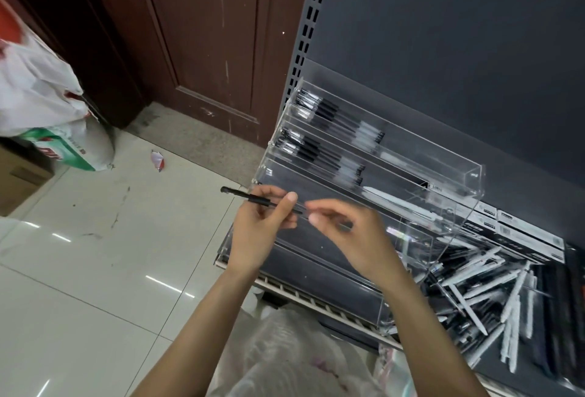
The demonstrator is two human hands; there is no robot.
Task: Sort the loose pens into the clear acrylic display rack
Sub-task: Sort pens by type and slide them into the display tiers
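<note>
Head view: black pen (253, 198) pinched in my left hand (259, 232), level before rack (364, 181). Right hand (348, 232) fingers curled at its tip, grip unclear. Risk: weak pinch, pen drops to floor (95, 270), or lands in wrong tier.

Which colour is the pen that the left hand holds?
Black; the pen shows best in the head view, pinched by the left hand.

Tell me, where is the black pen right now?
The black pen is mid-frame, held between the left hand and right hand, just before the clear rack.
</note>
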